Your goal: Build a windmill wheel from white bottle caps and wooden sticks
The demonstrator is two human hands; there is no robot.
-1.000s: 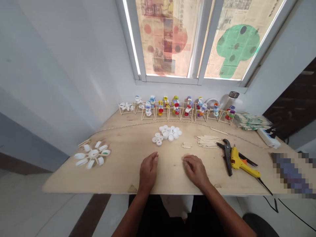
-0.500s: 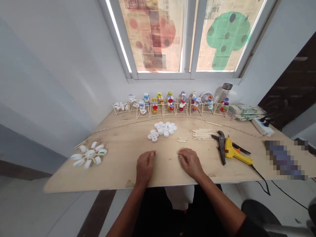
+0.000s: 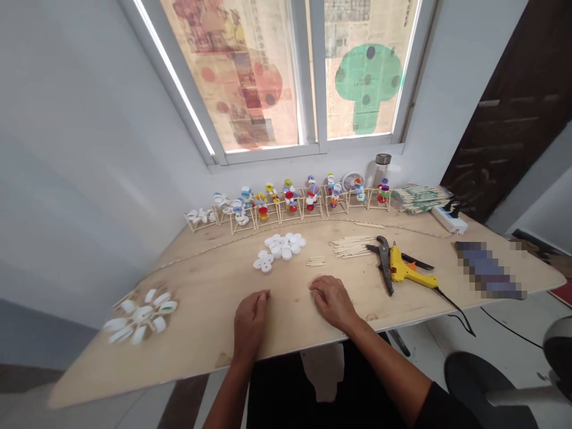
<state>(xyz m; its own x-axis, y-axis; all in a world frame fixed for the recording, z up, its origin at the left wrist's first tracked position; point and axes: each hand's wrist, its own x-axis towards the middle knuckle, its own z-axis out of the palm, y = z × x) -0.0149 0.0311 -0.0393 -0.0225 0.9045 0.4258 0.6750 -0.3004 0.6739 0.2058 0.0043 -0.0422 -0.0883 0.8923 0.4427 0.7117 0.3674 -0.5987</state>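
Observation:
My left hand (image 3: pixel 250 322) rests on its side on the wooden table (image 3: pixel 196 322), loosely curled, with nothing seen in it. To its right, my right hand (image 3: pixel 333 301) lies palm down near the front edge, its fingers bent in and holding nothing visible. Just beyond my hands sit a small cluster of white bottle caps (image 3: pixel 263 261) and a larger heap of white caps (image 3: pixel 286 245). Several short sticks (image 3: pixel 316 261) lie above my right hand. Longer wooden sticks (image 3: pixel 353 245) are piled further right, next to black-handled cutters (image 3: pixel 385 266) and a yellow glue gun (image 3: pixel 411 271).
A wheel of white caps and sticks (image 3: pixel 143 316) lies at the left. Small stick frames with coloured cap wheels (image 3: pixel 290 202) line the back. Bagged sticks (image 3: pixel 420 198), a power strip (image 3: pixel 449 220), a bottle (image 3: pixel 381 170) and a fan (image 3: pixel 352 182) stand at the back right.
The view has swung to the right and tilted, so everything appears shifted left. Both hands keep their resting pose on the table, and nothing on it has been moved.

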